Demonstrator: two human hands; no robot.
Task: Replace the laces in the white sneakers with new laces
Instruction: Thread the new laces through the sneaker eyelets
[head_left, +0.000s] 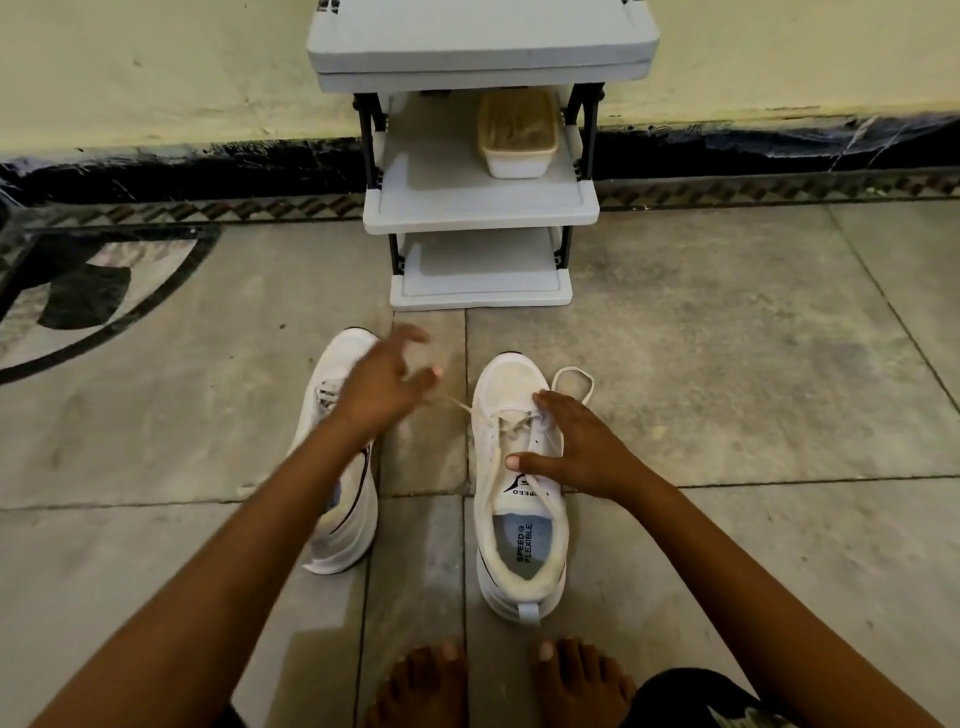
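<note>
One white sneaker (511, 382) on the floor (727, 364) lies pinned under the right hand (582, 457), fingers (551, 404) straight and spread; draw its old lace (460, 407) out sideways, eyelet by eyelet, toward the blurred left hand (384, 389), whose grip I cannot tell.

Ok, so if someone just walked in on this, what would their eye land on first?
Probably the two white sneakers on the stone floor: the right hand presses on the right sneaker, and its lace trails toward the blurred left hand above the left sneaker. Behind them, a grey shelf rack stands against the wall with a tub on its middle shelf.
</note>
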